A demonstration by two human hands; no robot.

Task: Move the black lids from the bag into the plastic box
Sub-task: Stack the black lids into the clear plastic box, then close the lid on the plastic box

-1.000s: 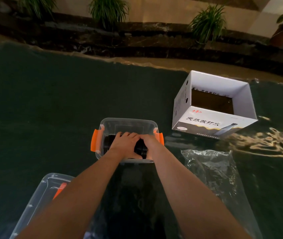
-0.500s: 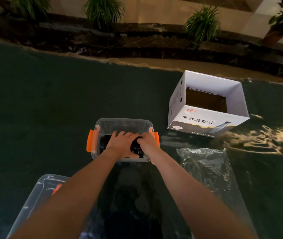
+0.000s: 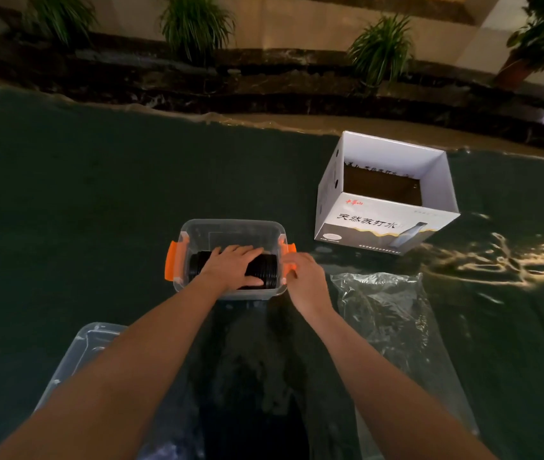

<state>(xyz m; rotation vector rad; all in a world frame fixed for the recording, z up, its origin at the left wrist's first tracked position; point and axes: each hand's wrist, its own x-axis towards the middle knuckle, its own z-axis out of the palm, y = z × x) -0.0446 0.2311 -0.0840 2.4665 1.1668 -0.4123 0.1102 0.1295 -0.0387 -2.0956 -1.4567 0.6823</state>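
Note:
A clear plastic box (image 3: pixel 231 227) with orange side latches stands on the dark green table cover. A row of black lids (image 3: pixel 265 269) lies on edge inside it, along its near wall. My left hand (image 3: pixel 232 267) rests palm down on top of the row, inside the box. Outside the box, my right hand (image 3: pixel 305 280) hovers at the right orange latch with loosely curled fingers and nothing in it. A clear plastic bag (image 3: pixel 386 313) lies flat to the right of my right arm; whether it still holds any lids I cannot tell.
An open white cardboard box (image 3: pixel 386 227) with printed text stands at the back right. The clear lid of the box (image 3: pixel 78 356) lies at the near left under my left arm. Potted plants (image 3: pixel 194 24) line a dark ledge beyond the table's far edge.
My right hand has come off the lids and out of the box to its right side. The left hand stays pressed on the row.

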